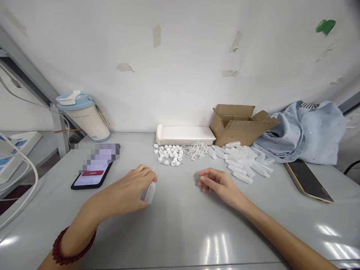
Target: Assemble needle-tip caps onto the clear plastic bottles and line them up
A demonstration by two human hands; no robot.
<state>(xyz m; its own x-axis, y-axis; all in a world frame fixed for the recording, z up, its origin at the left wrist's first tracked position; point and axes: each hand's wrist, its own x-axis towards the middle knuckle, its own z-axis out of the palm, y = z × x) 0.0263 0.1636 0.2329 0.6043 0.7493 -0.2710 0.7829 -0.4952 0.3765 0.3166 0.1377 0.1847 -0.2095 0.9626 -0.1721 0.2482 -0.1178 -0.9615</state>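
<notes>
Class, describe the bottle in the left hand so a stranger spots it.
On the grey table, left of the middle, lies the left hand. It grips a small clear bottle, the only one away from the pile by the box.

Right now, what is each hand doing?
Left hand: closed around a small plastic bottle.
Right hand: loosely curled, empty, resting on the table.

Facing a plain white wall (182, 86) carrying several peeling strips of tape (156, 35) and a small green plastic piece (325, 26) near the top right. Looking down on a pale grey worktop (180, 228) meeting that wall and catching glossy glints of overhead light along its near edge. Noting a grey metal frame (30, 77) slanting upward at the left.
</notes>
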